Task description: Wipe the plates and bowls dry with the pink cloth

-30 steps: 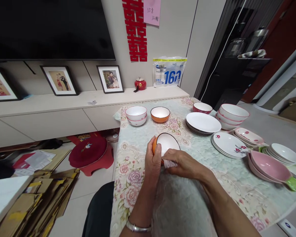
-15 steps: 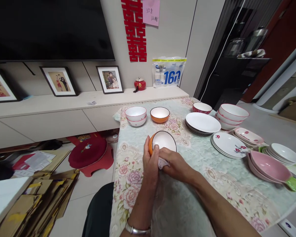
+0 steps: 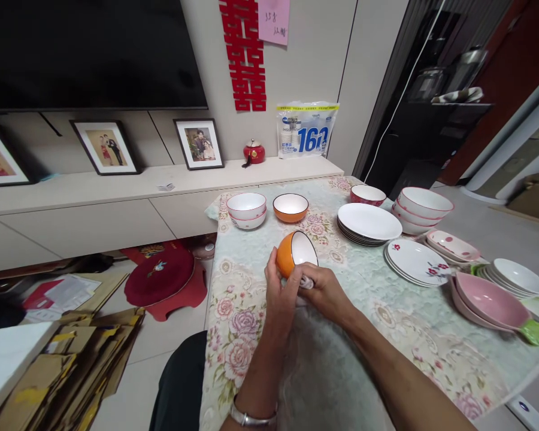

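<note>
An orange bowl (image 3: 286,256) with a white inside and dark rim is held tilted above the table, its opening facing right. My left hand (image 3: 281,294) grips it from the left and below, thumb near the rim. My right hand (image 3: 326,291) is closed on a pale cloth (image 3: 306,282) bunched against the bowl's near edge; most of the cloth is hidden in the fingers. Behind, a second orange bowl (image 3: 290,208) stands upright beside a stack of two white bowls with pink rims (image 3: 247,211).
At right stand white oval plates (image 3: 369,221), flowered plates (image 3: 417,263), pink-rimmed bowls (image 3: 424,205), a red bowl (image 3: 368,195), small white bowls (image 3: 520,276) and pink dishes (image 3: 491,302). A red stool (image 3: 166,281) and flattened cardboard (image 3: 67,371) are on the floor at left.
The orange bowl has turned so that more of its orange outside shows and its opening faces further right. Both hands have shifted slightly right with it.
</note>
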### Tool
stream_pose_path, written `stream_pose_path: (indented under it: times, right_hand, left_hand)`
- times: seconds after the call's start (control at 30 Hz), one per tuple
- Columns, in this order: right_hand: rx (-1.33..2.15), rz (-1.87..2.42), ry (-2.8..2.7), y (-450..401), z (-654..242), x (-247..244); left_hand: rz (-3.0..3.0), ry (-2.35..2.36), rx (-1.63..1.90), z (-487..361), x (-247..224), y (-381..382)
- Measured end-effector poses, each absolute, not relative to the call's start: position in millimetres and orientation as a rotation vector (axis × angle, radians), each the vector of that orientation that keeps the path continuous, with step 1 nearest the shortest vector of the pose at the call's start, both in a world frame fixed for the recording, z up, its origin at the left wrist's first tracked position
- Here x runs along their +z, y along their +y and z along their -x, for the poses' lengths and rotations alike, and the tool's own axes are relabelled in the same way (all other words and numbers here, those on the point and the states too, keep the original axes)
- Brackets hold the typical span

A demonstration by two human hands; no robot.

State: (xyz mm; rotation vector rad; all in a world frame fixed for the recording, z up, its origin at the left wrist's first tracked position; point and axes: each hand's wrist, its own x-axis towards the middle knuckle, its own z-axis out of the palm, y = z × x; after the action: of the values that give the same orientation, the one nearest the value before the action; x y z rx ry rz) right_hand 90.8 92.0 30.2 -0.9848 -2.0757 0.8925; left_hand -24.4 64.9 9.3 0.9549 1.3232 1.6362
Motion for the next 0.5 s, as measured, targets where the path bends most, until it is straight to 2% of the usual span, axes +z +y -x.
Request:
stream_pose_path:
  times: [0.13,0.37,0.5]
  right_hand:
    - [0.984,0.922,-2.031,93,-91,33]
    - [0.602,1.018,-2.477,101,-108,37]
    - [0.582,1.106,-2.486,100,-106,36]
  left_hand:
    - [-0.831,1.118,1.613,26,9,66]
    - [-0.691,1.130,1.650,24,9,69]
    - [-0.677,1.207,1.635,22,7,70]
